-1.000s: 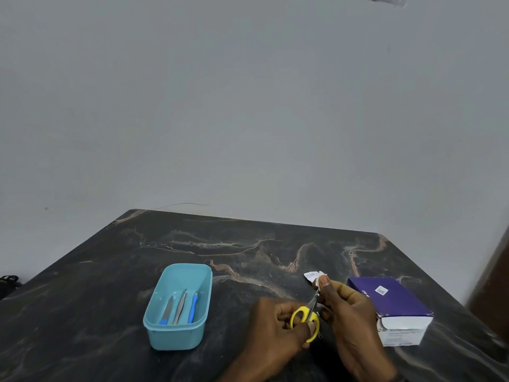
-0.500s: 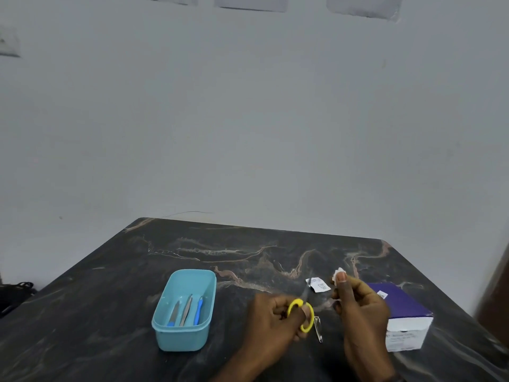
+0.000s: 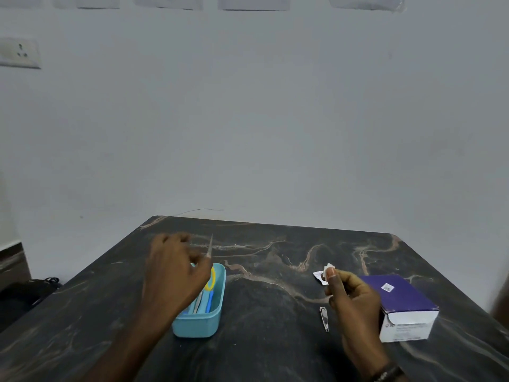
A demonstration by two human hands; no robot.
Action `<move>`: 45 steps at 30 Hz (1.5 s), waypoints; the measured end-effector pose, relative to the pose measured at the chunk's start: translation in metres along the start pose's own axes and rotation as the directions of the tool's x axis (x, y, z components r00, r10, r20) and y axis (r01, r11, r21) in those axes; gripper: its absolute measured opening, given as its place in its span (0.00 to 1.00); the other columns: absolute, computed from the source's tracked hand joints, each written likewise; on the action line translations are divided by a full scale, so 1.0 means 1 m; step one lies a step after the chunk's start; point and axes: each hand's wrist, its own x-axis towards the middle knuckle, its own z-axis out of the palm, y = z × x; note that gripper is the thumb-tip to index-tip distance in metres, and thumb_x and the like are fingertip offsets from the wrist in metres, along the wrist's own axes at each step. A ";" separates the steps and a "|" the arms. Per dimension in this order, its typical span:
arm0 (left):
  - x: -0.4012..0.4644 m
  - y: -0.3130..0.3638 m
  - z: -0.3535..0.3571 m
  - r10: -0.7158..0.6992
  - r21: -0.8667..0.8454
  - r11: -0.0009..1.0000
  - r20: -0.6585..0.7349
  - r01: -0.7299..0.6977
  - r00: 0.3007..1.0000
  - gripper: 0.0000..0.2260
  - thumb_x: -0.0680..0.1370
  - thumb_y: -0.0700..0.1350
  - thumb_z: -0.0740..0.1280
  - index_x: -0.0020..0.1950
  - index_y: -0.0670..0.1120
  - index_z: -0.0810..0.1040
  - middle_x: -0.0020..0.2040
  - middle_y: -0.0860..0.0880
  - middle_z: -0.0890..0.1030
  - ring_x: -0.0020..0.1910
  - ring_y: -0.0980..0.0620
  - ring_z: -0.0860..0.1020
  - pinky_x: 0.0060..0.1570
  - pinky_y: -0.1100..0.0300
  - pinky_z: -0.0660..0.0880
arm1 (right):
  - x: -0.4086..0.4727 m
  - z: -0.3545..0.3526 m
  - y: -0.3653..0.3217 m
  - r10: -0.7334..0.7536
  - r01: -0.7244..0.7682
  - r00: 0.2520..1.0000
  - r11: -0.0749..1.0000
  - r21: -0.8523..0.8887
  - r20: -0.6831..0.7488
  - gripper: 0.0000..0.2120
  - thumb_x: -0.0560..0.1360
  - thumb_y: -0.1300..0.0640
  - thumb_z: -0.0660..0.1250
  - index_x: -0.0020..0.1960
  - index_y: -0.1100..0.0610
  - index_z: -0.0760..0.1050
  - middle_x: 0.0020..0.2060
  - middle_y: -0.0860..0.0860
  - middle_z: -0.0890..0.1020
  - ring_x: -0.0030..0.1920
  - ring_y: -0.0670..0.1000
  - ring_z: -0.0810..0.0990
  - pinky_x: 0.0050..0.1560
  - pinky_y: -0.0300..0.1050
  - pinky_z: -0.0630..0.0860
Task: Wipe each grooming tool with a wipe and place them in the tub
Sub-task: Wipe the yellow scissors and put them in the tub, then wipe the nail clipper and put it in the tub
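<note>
Left hand (image 3: 176, 274), lower left of centre, hangs over the blue tub (image 3: 202, 321), fingers curled round the yellow-handled scissors (image 3: 210, 267), blades pointing up, handles inside the tub rim. Nail clipper (image 3: 324, 318) lies on the table (image 3: 275, 340) lower centre. Right hand (image 3: 351, 296), upright, pinches a white wipe (image 3: 327, 269).

Your left hand holds the scissors over the tub; your right pinches the wipe.

Your left hand (image 3: 176, 274) grips the yellow-handled scissors (image 3: 210, 267), blades pointing up, handles just above the blue tub (image 3: 201, 323), which holds slim tools. Your right hand (image 3: 352, 296) pinches a white wipe (image 3: 327, 268). A nail clipper (image 3: 324, 318) lies on the dark marble table (image 3: 275, 354), beside a purple box (image 3: 399, 296).
</note>
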 end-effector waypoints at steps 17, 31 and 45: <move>-0.008 0.008 0.023 -0.322 0.478 0.875 0.457 0.076 0.829 0.16 0.74 0.57 0.64 0.54 0.48 0.79 0.77 0.48 0.59 0.76 0.36 0.46 0.68 0.35 0.55 | -0.003 0.001 -0.001 0.029 -0.029 1.000 1.000 0.007 0.000 0.07 0.75 0.56 0.69 0.41 0.57 0.82 0.25 0.48 0.79 0.25 0.41 0.72 0.33 0.39 0.70; -0.042 0.112 0.037 0.243 -0.106 0.965 0.032 -0.238 0.970 0.04 0.75 0.46 0.68 0.45 0.48 0.81 0.47 0.51 0.79 0.46 0.49 0.78 0.44 0.54 0.75 | -0.001 0.001 -0.002 0.012 -0.010 0.994 1.000 0.025 -0.106 0.12 0.77 0.55 0.67 0.39 0.60 0.81 0.26 0.47 0.79 0.28 0.45 0.72 0.28 0.32 0.70; -0.051 0.173 0.114 0.191 -0.165 0.980 0.575 -0.115 0.796 0.11 0.79 0.47 0.59 0.52 0.43 0.77 0.55 0.40 0.80 0.55 0.38 0.78 0.51 0.49 0.72 | 0.004 -0.001 0.004 -0.009 0.007 0.989 1.000 -0.010 -0.144 0.11 0.77 0.55 0.66 0.39 0.56 0.82 0.27 0.51 0.82 0.30 0.49 0.78 0.35 0.47 0.75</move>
